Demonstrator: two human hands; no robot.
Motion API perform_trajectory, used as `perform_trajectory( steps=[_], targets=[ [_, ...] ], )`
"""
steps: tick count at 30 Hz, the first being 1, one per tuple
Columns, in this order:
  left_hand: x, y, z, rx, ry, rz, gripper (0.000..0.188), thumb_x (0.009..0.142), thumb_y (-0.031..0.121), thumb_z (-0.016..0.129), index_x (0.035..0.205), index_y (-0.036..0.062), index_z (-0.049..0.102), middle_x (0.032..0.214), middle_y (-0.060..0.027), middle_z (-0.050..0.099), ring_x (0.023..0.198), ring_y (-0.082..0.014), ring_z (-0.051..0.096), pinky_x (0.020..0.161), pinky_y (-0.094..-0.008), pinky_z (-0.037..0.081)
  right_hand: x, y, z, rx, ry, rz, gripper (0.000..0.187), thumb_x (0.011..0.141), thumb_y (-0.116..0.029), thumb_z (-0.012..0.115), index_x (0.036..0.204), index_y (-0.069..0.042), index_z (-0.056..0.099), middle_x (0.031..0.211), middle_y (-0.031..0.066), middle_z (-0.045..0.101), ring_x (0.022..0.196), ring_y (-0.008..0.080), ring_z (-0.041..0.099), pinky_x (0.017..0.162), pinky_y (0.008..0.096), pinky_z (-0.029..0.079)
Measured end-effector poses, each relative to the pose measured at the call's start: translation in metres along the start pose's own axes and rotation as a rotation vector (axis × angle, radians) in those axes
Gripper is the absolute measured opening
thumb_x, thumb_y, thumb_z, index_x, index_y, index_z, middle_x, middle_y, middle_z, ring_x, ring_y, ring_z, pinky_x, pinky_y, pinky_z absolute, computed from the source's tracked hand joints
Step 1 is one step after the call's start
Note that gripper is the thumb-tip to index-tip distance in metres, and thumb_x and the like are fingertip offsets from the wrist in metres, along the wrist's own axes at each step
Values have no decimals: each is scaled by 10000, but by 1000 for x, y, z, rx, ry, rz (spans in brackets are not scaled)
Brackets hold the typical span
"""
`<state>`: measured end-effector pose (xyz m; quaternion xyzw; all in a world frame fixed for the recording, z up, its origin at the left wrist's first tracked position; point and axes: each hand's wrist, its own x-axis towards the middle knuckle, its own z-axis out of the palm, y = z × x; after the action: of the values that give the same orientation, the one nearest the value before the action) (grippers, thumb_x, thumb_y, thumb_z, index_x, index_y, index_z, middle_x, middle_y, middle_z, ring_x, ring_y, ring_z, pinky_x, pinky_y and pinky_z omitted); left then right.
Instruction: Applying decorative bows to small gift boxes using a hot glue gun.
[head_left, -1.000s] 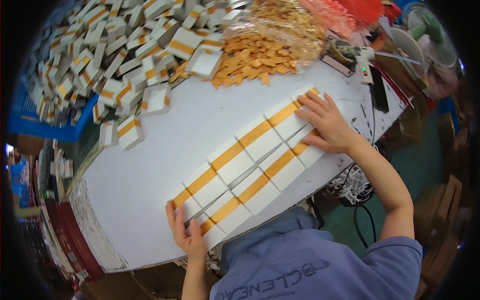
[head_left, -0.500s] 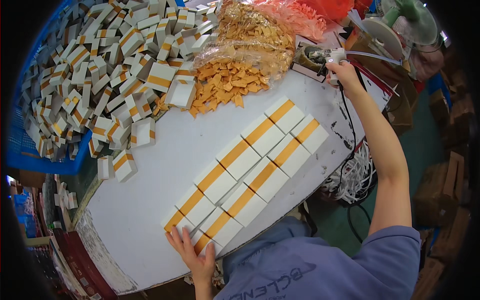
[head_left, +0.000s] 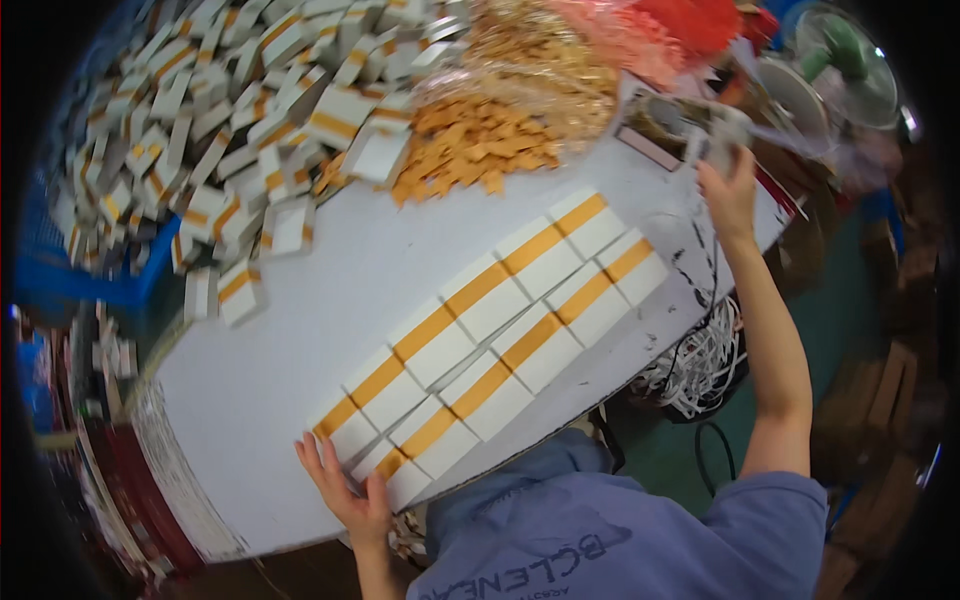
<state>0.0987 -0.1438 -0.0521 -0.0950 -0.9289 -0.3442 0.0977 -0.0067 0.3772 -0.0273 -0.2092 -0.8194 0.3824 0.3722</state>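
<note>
Two slanting rows of small white boxes [head_left: 484, 303], each with an orange band across it, lie end to end on the white table [head_left: 270, 400]. At the near left end of the rows, my left hand [head_left: 350, 500] rests with its fingers stretched and spread, touching the end boxes. My right hand [head_left: 735, 200] is closed around a white glue gun [head_left: 727, 138], blurred by motion, at the far right of the table. Its black cord hangs down over the table edge. Beside the gun sits a small open holder [head_left: 655, 125] with dark, stained contents.
Loose white boxes fill a blue basket [head_left: 105, 285] at the far left and spill onto the table. Orange notched paper pieces [head_left: 470, 148] pour from a clear bag, with pink and red material behind. A green fan [head_left: 845, 60] stands far right; white strips [head_left: 700, 370] hang below the edge.
The glue gun has come away from the holder and swung to the right in my right hand. My left hand stays at the boxes' end. The whole view has shifted slightly.
</note>
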Motion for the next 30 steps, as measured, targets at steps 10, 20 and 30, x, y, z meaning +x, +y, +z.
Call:
perform_trajectory(
  steps=[10,20,30],
  targets=[
    [25,-23,5,-218,49,-116,716,704,114,655,1329,-10,328,1385,-207,293,1303,-351,238,1039,-426,232,-118,-115,-17,901,-620,686,434,643,-63,602,1060,22,515,758,63,516,657,135,512,595,238,425],
    [21,-22,13,-316,82,-231,831,626,147,772,1318,19,332,1308,-175,384,1175,-317,355,983,-396,303,-186,-199,91,443,-1723,517,233,757,-114,614,966,-21,568,859,66,602,738,143,561,654,279,463],
    [26,-21,3,-196,38,-216,822,603,134,790,1303,32,369,1277,-137,432,1159,-271,392,977,-345,315,-191,-219,111,121,-1684,75,192,723,-119,610,850,-27,501,672,102,540,600,238,535,580,315,433]
  ],
)
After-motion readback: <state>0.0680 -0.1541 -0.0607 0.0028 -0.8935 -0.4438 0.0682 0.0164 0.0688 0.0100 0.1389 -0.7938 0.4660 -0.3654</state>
